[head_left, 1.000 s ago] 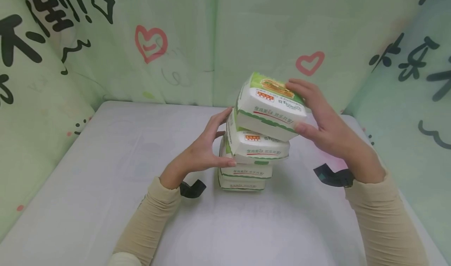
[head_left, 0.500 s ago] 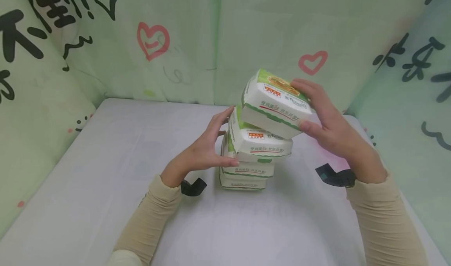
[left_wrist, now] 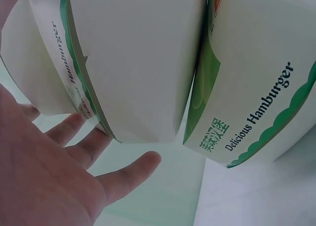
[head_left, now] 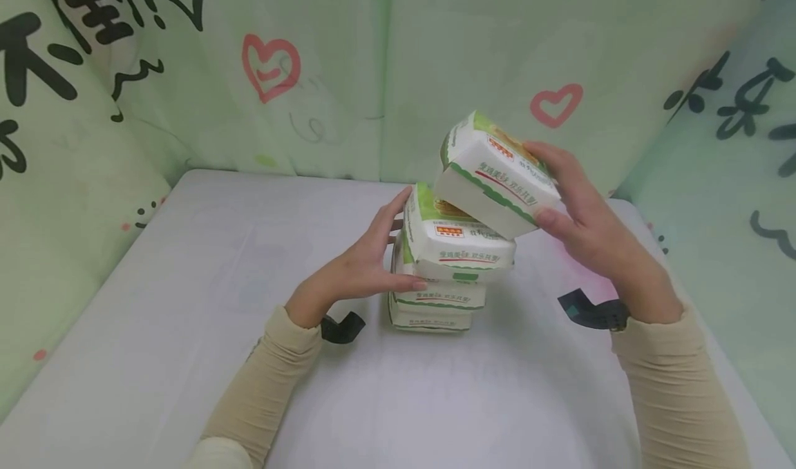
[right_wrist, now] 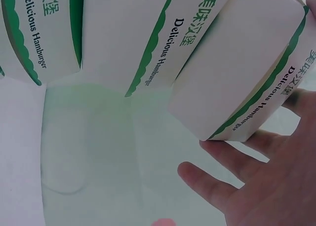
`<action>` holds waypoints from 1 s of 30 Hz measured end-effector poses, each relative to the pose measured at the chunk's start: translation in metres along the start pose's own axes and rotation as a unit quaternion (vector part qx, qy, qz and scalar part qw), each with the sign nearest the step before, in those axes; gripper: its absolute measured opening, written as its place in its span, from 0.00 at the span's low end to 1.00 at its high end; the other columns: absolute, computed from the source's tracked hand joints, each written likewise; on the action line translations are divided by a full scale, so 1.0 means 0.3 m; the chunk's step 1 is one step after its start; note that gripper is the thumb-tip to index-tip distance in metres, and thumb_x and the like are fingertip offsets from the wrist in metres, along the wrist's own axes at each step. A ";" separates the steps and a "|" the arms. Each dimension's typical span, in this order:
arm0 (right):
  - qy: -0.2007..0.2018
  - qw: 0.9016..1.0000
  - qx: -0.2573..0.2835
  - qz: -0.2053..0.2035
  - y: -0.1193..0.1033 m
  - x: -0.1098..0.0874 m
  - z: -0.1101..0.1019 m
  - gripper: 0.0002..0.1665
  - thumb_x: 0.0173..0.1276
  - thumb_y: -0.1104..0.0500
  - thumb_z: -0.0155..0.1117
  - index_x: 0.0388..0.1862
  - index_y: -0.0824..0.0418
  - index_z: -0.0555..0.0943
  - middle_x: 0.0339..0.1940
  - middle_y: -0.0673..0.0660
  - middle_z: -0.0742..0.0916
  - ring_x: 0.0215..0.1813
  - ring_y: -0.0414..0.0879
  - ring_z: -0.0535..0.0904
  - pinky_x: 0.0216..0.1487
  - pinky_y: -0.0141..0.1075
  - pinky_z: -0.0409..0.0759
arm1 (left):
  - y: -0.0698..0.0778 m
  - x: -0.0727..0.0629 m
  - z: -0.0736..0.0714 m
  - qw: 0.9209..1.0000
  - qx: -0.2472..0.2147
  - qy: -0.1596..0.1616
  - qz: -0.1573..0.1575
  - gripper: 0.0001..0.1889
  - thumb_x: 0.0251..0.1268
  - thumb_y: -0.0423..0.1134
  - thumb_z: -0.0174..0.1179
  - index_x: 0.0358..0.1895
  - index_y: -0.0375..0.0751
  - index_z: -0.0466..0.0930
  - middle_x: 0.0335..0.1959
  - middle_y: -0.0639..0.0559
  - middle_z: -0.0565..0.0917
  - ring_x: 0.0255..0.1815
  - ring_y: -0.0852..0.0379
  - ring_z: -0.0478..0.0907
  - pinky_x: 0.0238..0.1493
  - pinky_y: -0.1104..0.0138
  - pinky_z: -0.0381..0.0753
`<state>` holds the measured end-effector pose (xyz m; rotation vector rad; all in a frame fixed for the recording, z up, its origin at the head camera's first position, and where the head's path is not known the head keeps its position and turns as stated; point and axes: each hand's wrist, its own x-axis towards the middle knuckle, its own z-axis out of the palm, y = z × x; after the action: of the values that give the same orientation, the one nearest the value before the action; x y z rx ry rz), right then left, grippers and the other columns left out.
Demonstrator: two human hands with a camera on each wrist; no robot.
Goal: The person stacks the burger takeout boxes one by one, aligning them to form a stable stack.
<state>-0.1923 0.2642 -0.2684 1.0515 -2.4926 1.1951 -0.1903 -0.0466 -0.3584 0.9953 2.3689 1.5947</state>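
A stack of white and green hamburger boxes stands mid-table. My right hand [head_left: 581, 217] grips the top hamburger box [head_left: 497, 179] by its right end, thumb in front and fingers behind. That box is tilted, its left end raised and its lower right corner over the box beneath. My left hand [head_left: 357, 262] spans the left side of the upper stacked box [head_left: 463, 248], thumb at the front and fingers behind; in the left wrist view the fingers lie along that same box [left_wrist: 133, 63]. Lower boxes [head_left: 435, 310] sit underneath, partly hidden by my thumb.
The stack rests on a white table [head_left: 485, 400]. Pale green cloth [head_left: 336, 75] with red hearts and black writing hangs behind and at both sides. Black straps [head_left: 593, 310] show at both wrists.
My right hand has moved slightly right, tipping the top box more steeply and uncovering more of the lid beneath. The left hand stays at the stack. The view has shifted slightly.
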 end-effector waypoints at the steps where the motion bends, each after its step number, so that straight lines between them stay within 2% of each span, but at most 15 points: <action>1: 0.002 1.000 -0.002 0.000 -0.001 0.000 -0.001 0.43 0.68 0.59 0.56 0.80 0.49 0.54 0.73 0.48 0.65 0.63 0.45 0.65 0.50 0.22 0.73 | -0.001 0.000 -0.001 1.000 0.000 0.001 0.000 0.64 0.50 0.43 0.75 0.78 0.72 0.29 0.79 0.60 0.45 0.75 0.49 0.57 0.73 0.50 0.64; 6: 0.008 1.000 -0.005 -0.003 -0.011 0.008 -0.002 0.43 0.66 0.59 0.58 0.79 0.49 0.56 0.74 0.48 0.65 0.67 0.43 0.63 0.60 0.23 0.68 | -0.002 -0.004 -0.008 1.000 -0.001 0.004 0.001 0.65 0.50 0.43 0.75 0.77 0.73 0.29 0.79 0.59 0.45 0.76 0.48 0.57 0.73 0.50 0.63; 12: -0.001 0.999 -0.023 -0.023 -0.018 0.020 -0.007 0.43 0.65 0.61 0.57 0.79 0.52 0.57 0.74 0.50 0.65 0.65 0.41 0.64 0.57 0.23 0.71 | 0.000 -0.003 -0.013 1.000 0.006 0.007 0.011 0.65 0.49 0.43 0.76 0.78 0.73 0.30 0.78 0.56 0.47 0.76 0.50 0.54 0.73 0.51 0.64; 14: -0.003 0.999 -0.027 -0.023 -0.019 0.022 -0.009 0.43 0.65 0.61 0.58 0.79 0.52 0.57 0.74 0.50 0.65 0.67 0.41 0.63 0.59 0.23 0.69 | -0.001 -0.001 -0.013 1.000 0.008 0.009 0.016 0.65 0.49 0.42 0.76 0.78 0.72 0.30 0.78 0.56 0.47 0.77 0.52 0.53 0.73 0.51 0.64; 21: -0.002 1.000 -0.024 -0.018 -0.025 0.022 -0.005 0.44 0.64 0.61 0.58 0.79 0.51 0.57 0.75 0.50 0.65 0.69 0.41 0.61 0.64 0.25 0.64 | 0.001 0.006 -0.015 0.998 0.016 0.038 0.051 0.63 0.48 0.42 0.76 0.81 0.55 0.36 0.79 0.59 0.47 0.79 0.57 0.49 0.73 0.49 0.64; 26: 0.000 0.999 -0.040 -0.020 -0.034 0.025 -0.004 0.44 0.64 0.60 0.59 0.79 0.50 0.58 0.75 0.50 0.65 0.68 0.39 0.62 0.62 0.24 0.64 | 0.005 0.004 -0.021 0.996 0.020 0.057 0.072 0.60 0.48 0.41 0.76 0.81 0.51 0.40 0.79 0.59 0.50 0.78 0.59 0.51 0.73 0.49 0.64; 30: 0.003 0.998 -0.059 -0.018 -0.045 0.026 -0.009 0.44 0.63 0.59 0.62 0.79 0.49 0.59 0.75 0.50 0.66 0.69 0.38 0.62 0.61 0.22 0.65 | 0.010 -0.001 -0.029 0.995 0.024 0.066 0.075 0.59 0.49 0.41 0.76 0.80 0.52 0.42 0.78 0.58 0.52 0.78 0.59 0.53 0.73 0.51 0.65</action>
<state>-0.1893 0.2565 -0.2549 1.0549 -2.4940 1.0258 -0.1926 -0.0528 -0.3520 1.1355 2.4811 1.7127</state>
